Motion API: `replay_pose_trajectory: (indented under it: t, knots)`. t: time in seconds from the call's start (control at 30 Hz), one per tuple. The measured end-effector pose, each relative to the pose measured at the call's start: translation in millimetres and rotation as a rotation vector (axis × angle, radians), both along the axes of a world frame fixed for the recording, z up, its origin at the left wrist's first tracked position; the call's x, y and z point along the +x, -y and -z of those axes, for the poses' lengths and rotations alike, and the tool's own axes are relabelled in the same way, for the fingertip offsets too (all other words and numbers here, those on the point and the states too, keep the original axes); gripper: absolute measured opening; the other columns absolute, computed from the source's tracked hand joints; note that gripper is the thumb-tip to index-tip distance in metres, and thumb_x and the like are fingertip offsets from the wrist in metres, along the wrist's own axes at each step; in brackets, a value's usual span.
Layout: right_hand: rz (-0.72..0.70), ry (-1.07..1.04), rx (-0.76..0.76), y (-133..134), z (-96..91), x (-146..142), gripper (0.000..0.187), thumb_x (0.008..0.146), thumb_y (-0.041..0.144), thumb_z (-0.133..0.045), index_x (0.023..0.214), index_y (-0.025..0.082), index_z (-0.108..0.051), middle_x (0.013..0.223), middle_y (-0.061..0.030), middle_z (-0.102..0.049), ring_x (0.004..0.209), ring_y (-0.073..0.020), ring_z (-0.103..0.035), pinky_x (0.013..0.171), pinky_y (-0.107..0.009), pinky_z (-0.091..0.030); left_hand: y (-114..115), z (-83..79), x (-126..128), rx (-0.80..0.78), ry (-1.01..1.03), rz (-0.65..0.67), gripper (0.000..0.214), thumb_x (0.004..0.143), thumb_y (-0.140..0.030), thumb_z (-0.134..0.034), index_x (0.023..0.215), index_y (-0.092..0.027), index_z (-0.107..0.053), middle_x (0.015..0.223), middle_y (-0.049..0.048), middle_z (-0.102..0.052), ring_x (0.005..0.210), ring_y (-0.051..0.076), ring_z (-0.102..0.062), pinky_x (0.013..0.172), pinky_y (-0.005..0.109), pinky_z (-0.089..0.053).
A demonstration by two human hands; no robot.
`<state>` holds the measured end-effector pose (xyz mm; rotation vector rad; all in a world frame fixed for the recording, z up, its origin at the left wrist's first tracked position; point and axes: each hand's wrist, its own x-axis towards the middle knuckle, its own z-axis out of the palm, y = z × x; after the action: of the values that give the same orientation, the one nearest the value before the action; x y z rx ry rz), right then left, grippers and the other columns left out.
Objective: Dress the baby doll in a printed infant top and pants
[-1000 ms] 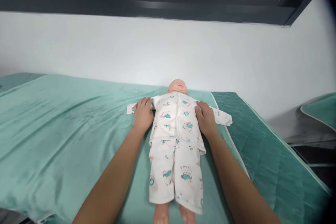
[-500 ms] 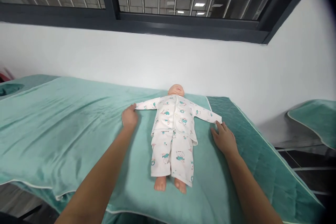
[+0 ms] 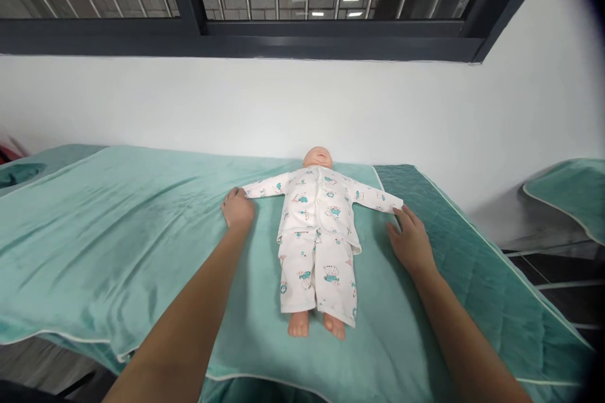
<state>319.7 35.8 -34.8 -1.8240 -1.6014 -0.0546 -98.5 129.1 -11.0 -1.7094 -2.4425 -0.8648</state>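
Note:
A baby doll [image 3: 317,156] lies on its back, arms spread wide, bare feet towards me. It wears a white pajama top [image 3: 316,201] with small printed animals and matching pajama pants [image 3: 317,274]. At the cuff of the sleeve on the left, my left hand [image 3: 238,209] is closed, its fingertips partly hidden. My right hand [image 3: 410,240] rests by the other cuff, fingertips touching its edge, thumb and fingers apart.
A light green blanket [image 3: 118,220] covers most of the bed, over a darker quilted mat [image 3: 477,289]. Behind the bed rises a white wall [image 3: 265,107] below a dark-framed window [image 3: 340,47]. Another green cloth [image 3: 571,192] hangs at the far right.
The view has tilted and shifted slightly. The sleeve on the right and my right hand sit a little higher. My left hand stays at its cuff.

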Motion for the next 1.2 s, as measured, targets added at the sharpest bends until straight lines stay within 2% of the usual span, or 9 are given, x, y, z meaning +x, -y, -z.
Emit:
replay_pose_trajectory:
  t: [0.1, 0.23, 0.3, 0.37, 0.53, 0.8, 0.93, 1.03, 1.2]
  knots:
    - [-0.196, -0.232, 0.171, 52.5, -6.9, -39.8, 0.032, 0.093, 0.036, -0.049, 0.12, 0.021, -0.058, 0.134, -0.0128, -0.057, 0.128, -0.0272, -0.051, 0.111, -0.047, -0.039, -1.4, 0.4, 1.4, 0.002, -0.01, -0.008, 0.048, 0.086, -0.011, -0.039, 0.129, -0.017, -0.059, 0.145, 0.0145, -0.05, 0.133, 0.033, -0.044, 0.106, 0.049, -0.036]
    - [-0.468, -0.365, -0.01, 142.1, 5.3, -97.2, 0.02, 0.094, 0.027, -0.052, 0.113, 0.028, -0.057, 0.125, -0.0075, -0.059, 0.118, -0.0235, -0.057, 0.099, -0.043, -0.05, -4.5, 2.5, 3.4, 0.01, -0.019, -0.03, 0.05, 0.088, -0.014, -0.039, 0.136, -0.015, -0.052, 0.147, 0.0155, -0.048, 0.134, 0.032, -0.043, 0.108, 0.048, -0.035]
    - [-0.479, -0.323, 0.014, 172.9, 16.6, -112.2, 0.026, 0.093, 0.023, -0.053, 0.118, 0.028, -0.056, 0.126, -0.0084, -0.057, 0.118, -0.0235, -0.056, 0.098, -0.043, -0.05, -5.8, 3.6, 4.9, 0.013, -0.02, -0.054, 0.052, 0.089, -0.014, -0.037, 0.14, -0.014, -0.048, 0.148, 0.0162, -0.047, 0.134, 0.032, -0.043, 0.108, 0.048, -0.035]
    - [-0.456, -0.263, 0.037, 187.8, 25.6, -117.7, 0.031, 0.092, 0.023, -0.056, 0.123, 0.027, -0.054, 0.127, -0.0096, -0.056, 0.118, -0.0239, -0.055, 0.096, -0.042, -0.052, -6.5, 4.3, 6.0, 0.012, -0.031, -0.068, 0.052, 0.09, -0.014, -0.035, 0.141, -0.014, -0.046, 0.148, 0.0162, -0.046, 0.133, 0.032, -0.044, 0.107, 0.048, -0.036]
    - [-0.365, -0.159, 0.056, 179.5, 23.7, -119.1, 0.026, 0.092, 0.024, -0.058, 0.117, 0.027, -0.056, 0.113, -0.0077, -0.061, 0.104, -0.0236, -0.06, 0.085, -0.04, -0.053, -6.0, 4.4, 6.0, 0.009, -0.054, -0.054, 0.053, 0.089, -0.014, -0.037, 0.14, -0.015, -0.046, 0.147, 0.0149, -0.047, 0.13, 0.033, -0.047, 0.105, 0.049, -0.037]
    - [-0.442, -0.386, 0.036, 182.1, -35.3, -124.8, 0.002, 0.094, 0.025, -0.055, 0.092, 0.023, -0.055, 0.083, 0.0003, -0.06, 0.074, -0.0129, -0.06, 0.064, -0.022, -0.049, -6.3, 4.8, 6.9, 0.039, -0.038, -0.071, 0.046, 0.089, -0.014, -0.038, 0.133, -0.016, -0.051, 0.141, 0.0146, -0.052, 0.126, 0.032, -0.049, 0.102, 0.047, -0.039]
    - [-0.411, -0.371, -0.012, 185.7, -43.1, -120.9, 0.004, 0.093, 0.026, -0.056, 0.092, 0.023, -0.055, 0.081, 0.0012, -0.058, 0.071, -0.0124, -0.059, 0.062, -0.021, -0.048, -6.8, 5.2, 7.1, 0.043, -0.045, -0.071, 0.042, 0.089, -0.013, -0.038, 0.127, -0.016, -0.054, 0.134, 0.0149, -0.057, 0.122, 0.032, -0.052, 0.1, 0.047, -0.039]
    - [-0.429, -0.317, -0.036, 184.6, -33.8, -119.2, 0.005, 0.093, 0.025, -0.055, 0.099, 0.024, -0.056, 0.088, -0.0012, -0.06, 0.078, -0.0142, -0.061, 0.066, -0.023, -0.051, -7.4, 5.8, 6.6, 0.037, -0.044, -0.072, 0.04, 0.089, -0.014, -0.038, 0.126, -0.017, -0.054, 0.133, 0.0154, -0.057, 0.122, 0.032, -0.052, 0.099, 0.047, -0.039]
    - [-0.446, -0.189, 0.074, 183.0, -32.1, -132.5, 0.03, 0.091, 0.02, -0.057, 0.12, 0.024, -0.053, 0.125, -0.0108, -0.053, 0.116, -0.0233, -0.054, 0.093, -0.037, -0.052, -7.9, 7.3, 6.4, 0.038, -0.047, -0.073, 0.039, 0.088, -0.014, -0.039, 0.124, -0.017, -0.054, 0.133, 0.0152, -0.057, 0.122, 0.032, -0.052, 0.099, 0.047, -0.039]
